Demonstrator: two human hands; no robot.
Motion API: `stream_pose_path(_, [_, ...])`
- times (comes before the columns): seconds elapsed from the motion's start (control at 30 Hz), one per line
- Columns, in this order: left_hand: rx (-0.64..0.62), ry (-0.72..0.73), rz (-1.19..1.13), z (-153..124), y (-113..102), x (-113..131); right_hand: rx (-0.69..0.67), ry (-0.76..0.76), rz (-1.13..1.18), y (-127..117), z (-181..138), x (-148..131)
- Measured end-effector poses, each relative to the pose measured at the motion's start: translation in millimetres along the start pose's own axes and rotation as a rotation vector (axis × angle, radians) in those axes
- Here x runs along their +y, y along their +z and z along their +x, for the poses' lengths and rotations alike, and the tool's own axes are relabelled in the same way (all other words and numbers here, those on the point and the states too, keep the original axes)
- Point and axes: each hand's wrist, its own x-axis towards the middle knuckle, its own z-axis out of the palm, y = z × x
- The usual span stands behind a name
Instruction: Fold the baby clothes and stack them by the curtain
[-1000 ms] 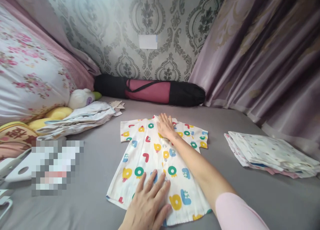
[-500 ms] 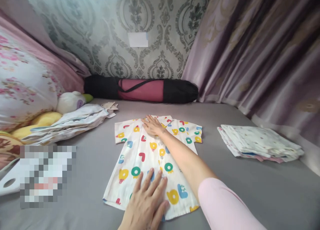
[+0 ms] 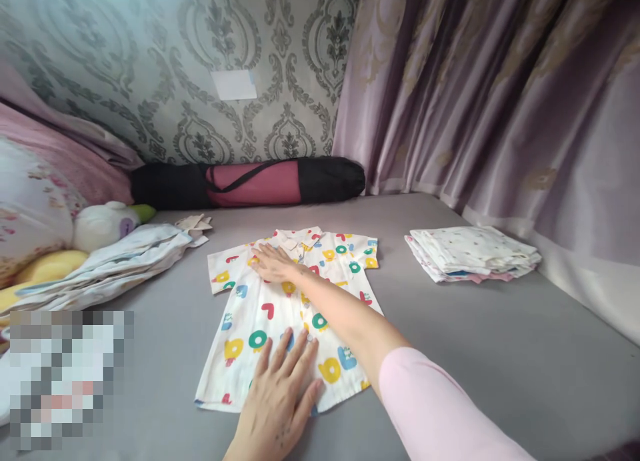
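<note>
A small white short-sleeved shirt (image 3: pixel 270 324) with a collar, buttons and colourful letter prints lies spread out on the grey bed sheet (image 3: pixel 425 367). My right hand (image 3: pixel 275 263) rests flat on its upper left chest, just below the collar, with the fingers extended. The right forearm, in a pink sleeve, crosses over the shirt's right side and hides part of it. My left hand (image 3: pixel 280 394) lies palm down on the lower front of the shirt, fingers spread, covering part of the hem. Neither hand grips anything.
Folded light-coloured clothes (image 3: pixel 473 251) are stacked on the right. On the left lie a pile of pale clothes (image 3: pixel 125 254), a white plush toy (image 3: pixel 103 224) and a floral pillow (image 3: pixel 30 201). A long black and maroon bag (image 3: pixel 255 184) lies by the wall; a curtain (image 3: pixel 425 81) hangs right.
My right hand has slid from the collar down and outward onto the shirt's left chest, leaving the collar uncovered. My left hand stays on the lower front. The view has turned slightly right.
</note>
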Motion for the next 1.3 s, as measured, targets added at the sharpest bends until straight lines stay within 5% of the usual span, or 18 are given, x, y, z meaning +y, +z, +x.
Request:
stream_pose_path(0.27, [-0.034, -0.036, -0.074, -0.8, 1.7, 0.5, 0.256, 0.389, -0.206, -28.8, -78.8, 57.2])
stream_pose_path(0.43, [-0.074, -0.061, -0.125, 0.5, -1.1, 0.9, 0.182, 0.596, -0.184, -39.3, -95.8, 87.6])
stream_pose_path(0.6, [-0.13, -0.086, -0.164, 2.8, -7.8, 2.2, 0.115, 0.504, -0.008, -54.7, -122.8, 89.4])
stream_pose_path(0.83, [-0.14, -0.092, -0.158, 3.0, -8.6, 2.5, 0.094, 0.276, -0.167, -22.1, -212.4, 60.9])
stream_pose_path(1.13, [-0.187, -0.029, -0.089, 4.7, -11.6, -1.9, 0.023, 0.191, -0.056, -16.9, -269.0, 25.7])
stream_pose_path(1.3, [-0.366, 0.071, -0.27, 56.9, -44.9, -27.3, 0.283, 0.399, 0.001, -30.9, -286.5, 20.1])
